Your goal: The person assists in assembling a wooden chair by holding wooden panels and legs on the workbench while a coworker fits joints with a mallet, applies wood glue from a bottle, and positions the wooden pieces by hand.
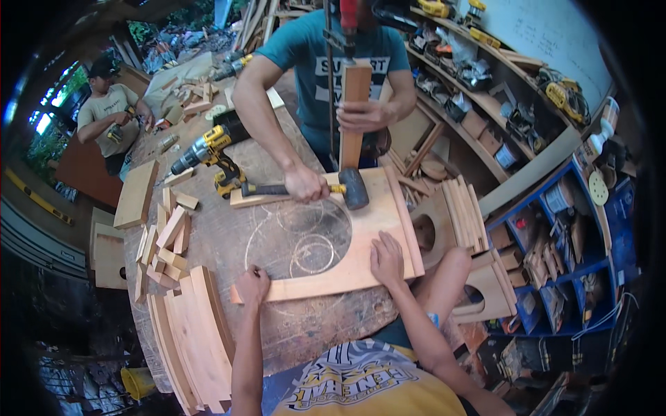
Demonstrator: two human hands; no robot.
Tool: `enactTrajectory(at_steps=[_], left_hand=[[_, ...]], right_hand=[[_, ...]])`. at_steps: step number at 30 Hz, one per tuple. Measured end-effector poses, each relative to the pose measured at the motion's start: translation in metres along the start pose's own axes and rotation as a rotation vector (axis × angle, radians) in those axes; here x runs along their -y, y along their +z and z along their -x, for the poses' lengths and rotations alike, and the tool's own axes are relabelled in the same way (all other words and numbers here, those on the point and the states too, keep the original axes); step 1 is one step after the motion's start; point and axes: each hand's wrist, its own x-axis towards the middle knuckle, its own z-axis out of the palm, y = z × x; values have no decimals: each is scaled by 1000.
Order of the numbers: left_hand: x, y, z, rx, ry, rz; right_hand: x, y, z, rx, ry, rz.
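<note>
A light wooden panel [377,242] with a big rounded cutout lies on the worktable [291,239], which shows drawn circles through the opening. My left hand [252,283] is closed on the tip of the panel's near arm. My right hand [386,260] rests on the panel's broad part, fingers stretched out, close to the strip [402,218] along its right edge. Across the table a co-worker grips a black-headed mallet [355,188] by its handle, the head at the panel's far side. Their other hand steadies an upright wooden piece [355,97] with a bar clamp [330,90] beside it.
A yellow cordless drill [208,154] stands left of the panel. Small wood offcuts [170,239] and curved boards [198,315] lie at the table's left. Another person stands far left holding a drill. At right are more wooden pieces [454,215] and blue shelving [555,256].
</note>
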Motion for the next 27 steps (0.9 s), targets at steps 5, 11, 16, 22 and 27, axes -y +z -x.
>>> enactTrajectory(at_steps=[5, 11, 16, 22, 27], left_hand=[[9, -13, 3, 18, -20, -2], [-1, -10, 0, 58, -37, -21], [1, -17, 3, 84, -54, 24], [4, -11, 2, 40, -49, 49], [1, -10, 2, 43, -29, 45]], right_hand=[[14, 6, -4, 10, 4, -38], [3, 3, 0, 43, 11, 14], [8, 7, 3, 83, 37, -13], [9, 7, -1, 69, -3, 14], [6, 5, 0, 83, 29, -1]])
